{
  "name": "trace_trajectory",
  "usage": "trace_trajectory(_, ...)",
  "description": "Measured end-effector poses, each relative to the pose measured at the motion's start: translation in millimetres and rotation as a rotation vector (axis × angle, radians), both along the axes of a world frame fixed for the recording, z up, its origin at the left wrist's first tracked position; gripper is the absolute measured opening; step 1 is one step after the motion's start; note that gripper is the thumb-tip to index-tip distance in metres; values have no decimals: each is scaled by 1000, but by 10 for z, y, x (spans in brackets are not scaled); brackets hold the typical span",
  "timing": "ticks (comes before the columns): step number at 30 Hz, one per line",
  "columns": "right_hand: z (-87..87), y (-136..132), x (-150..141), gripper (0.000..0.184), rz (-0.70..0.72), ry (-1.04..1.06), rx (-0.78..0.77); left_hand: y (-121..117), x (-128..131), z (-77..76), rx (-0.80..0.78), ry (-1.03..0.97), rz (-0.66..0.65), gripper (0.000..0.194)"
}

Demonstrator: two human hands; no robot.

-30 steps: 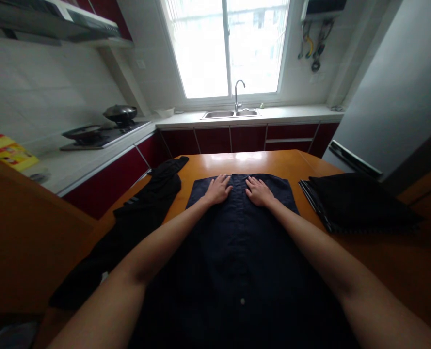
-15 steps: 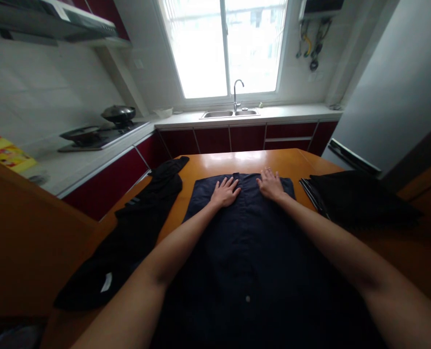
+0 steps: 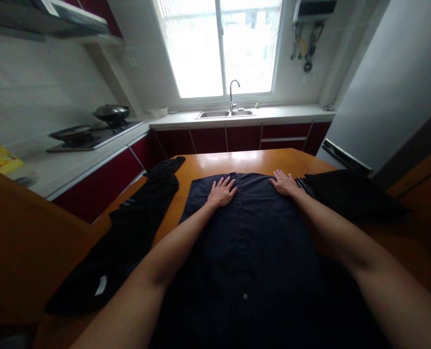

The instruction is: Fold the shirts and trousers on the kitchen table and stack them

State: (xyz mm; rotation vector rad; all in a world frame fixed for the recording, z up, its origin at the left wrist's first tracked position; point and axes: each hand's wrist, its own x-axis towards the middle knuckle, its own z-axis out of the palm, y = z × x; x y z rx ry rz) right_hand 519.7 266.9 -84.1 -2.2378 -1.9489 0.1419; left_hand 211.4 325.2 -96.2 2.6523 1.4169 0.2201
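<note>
A dark navy garment (image 3: pixel 244 232) lies spread over the wooden table in front of me, with a seam down its middle and a small pale button low on it. My left hand (image 3: pixel 222 192) rests flat on its upper part, just left of the seam, fingers spread. Near the garment's far right corner, my right hand (image 3: pixel 283 183) lies palm down with fingers stretched out. Neither hand grips the cloth. The near end of the garment fades into shadow, so its outline there is unclear.
Black clothing (image 3: pixel 138 218) with a white label lies along the left of the wooden table (image 3: pixel 237 157). To the right is a folded black cloth stack (image 3: pixel 349 194). Beyond stand a counter with a sink (image 3: pixel 215 114), a stove with pans (image 3: pixel 111 114) and a grey fridge (image 3: pixel 378 97).
My right hand has slid outward to the right across the cloth, to its far right corner. The left hand stays in about the same place. The view has shifted slightly.
</note>
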Motion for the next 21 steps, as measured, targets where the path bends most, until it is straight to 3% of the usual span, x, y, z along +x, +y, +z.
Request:
trace_trajectory(4,-6,-11,-284,68,-19,-23,83,22,4,-24,-5,0,0,65)
trace_trajectory(9,-128,-86,-968,65,288,23,36,33,13,-26,-9,-2,-4,63)
trace_trajectory(11,-151,-43,-1131,65,331,38,12,22,13,-13,-8,-4,-6,62)
trace_trajectory(21,-137,504,-1148,61,237,52,8,-113,1,25,174,-111,-25,53)
